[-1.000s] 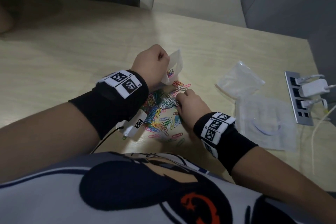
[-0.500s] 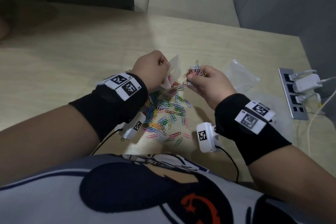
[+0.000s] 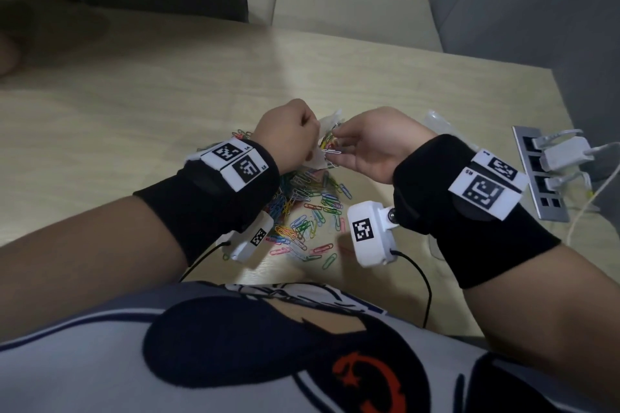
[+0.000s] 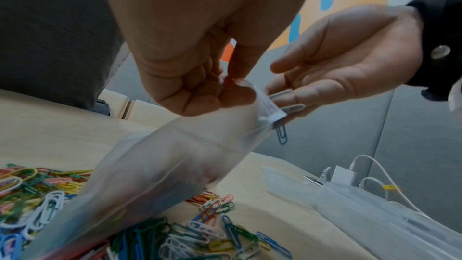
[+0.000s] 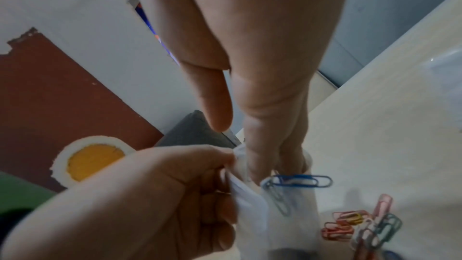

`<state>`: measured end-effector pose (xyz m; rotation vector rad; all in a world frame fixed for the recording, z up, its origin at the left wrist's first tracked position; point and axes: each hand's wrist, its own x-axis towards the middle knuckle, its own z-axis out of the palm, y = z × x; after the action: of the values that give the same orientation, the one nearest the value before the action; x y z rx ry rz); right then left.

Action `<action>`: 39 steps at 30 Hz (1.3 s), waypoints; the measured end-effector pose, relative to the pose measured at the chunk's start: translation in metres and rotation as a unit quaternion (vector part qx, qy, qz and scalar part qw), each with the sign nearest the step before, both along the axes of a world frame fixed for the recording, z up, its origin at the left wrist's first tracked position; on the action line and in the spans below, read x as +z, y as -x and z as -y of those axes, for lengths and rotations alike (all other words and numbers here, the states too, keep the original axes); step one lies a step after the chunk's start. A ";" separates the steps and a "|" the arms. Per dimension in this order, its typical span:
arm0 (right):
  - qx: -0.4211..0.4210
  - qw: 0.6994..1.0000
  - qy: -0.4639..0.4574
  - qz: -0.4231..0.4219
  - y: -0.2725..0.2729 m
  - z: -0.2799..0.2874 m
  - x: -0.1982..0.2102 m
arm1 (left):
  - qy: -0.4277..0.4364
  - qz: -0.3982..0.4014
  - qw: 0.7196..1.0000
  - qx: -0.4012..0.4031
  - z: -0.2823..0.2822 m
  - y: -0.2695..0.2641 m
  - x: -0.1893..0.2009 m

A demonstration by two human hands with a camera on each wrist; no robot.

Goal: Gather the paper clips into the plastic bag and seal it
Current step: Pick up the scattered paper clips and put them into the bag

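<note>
My left hand pinches the rim of a small clear plastic bag and holds it up above the pile, mouth toward the right. My right hand is palm up, fingers straight and poked into the bag's mouth, thumb held apart. A few paper clips lie at those fingertips, and a blue clip hangs at the rim. Several coloured paper clips are heaped loose on the wooden table below both hands. What the bag holds is blurred.
Spare clear bags lie flat on the table to the right. Beyond them a grey power strip with white chargers and cables sits near the table's right edge. A pale chair stands past the far edge.
My right hand picked up a bunch of clips from the pile, rose, turned palm up and moved left to the bag's mouth. The left hand kept holding the bag.
</note>
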<state>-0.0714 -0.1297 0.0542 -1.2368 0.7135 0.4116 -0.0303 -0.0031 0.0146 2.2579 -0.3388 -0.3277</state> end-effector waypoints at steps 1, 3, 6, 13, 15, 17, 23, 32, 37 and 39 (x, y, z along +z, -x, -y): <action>0.004 1.000 -0.009 -0.008 -0.001 -0.001 0.003 | 0.000 -0.003 1.000 -0.001 0.000 0.000 -0.001; -0.002 1.000 -0.017 -0.019 -0.003 -0.003 0.007 | 0.003 -0.009 1.000 -0.001 0.000 0.000 -0.001; -0.021 0.999 -0.022 -0.031 -0.006 -0.004 0.008 | 0.005 -0.014 1.000 0.002 -0.001 -0.002 -0.001; -0.003 0.999 -0.032 -0.021 -0.011 -0.008 0.010 | 0.021 -0.022 0.999 0.016 -0.003 -0.004 -0.002; 0.010 0.999 0.027 -0.016 -0.013 -0.008 0.008 | 0.023 -0.019 0.999 0.027 -0.005 -0.007 -0.003; 0.056 0.990 0.132 0.005 -0.014 -0.005 0.005 | 0.022 -0.016 0.999 0.035 -0.007 -0.010 -0.003; 0.163 0.923 0.336 0.088 -0.016 -0.011 -0.002 | 0.022 -0.014 0.999 0.045 -0.010 -0.014 -0.006; 0.195 0.854 0.463 0.135 -0.020 -0.016 -0.012 | 0.027 -0.019 0.998 0.047 -0.012 -0.016 -0.009; 0.130 0.849 0.481 0.176 -0.021 -0.013 -0.011 | 0.035 -0.016 0.998 0.057 -0.015 -0.018 -0.010; 0.101 0.862 0.474 0.150 -0.020 -0.010 -0.018 | 0.038 -0.016 0.997 0.058 -0.015 -0.018 -0.010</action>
<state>-0.0516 -0.1197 0.0361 -2.2667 0.5101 -0.0053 -0.0118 0.0123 0.0044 2.1854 -0.1988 -0.2861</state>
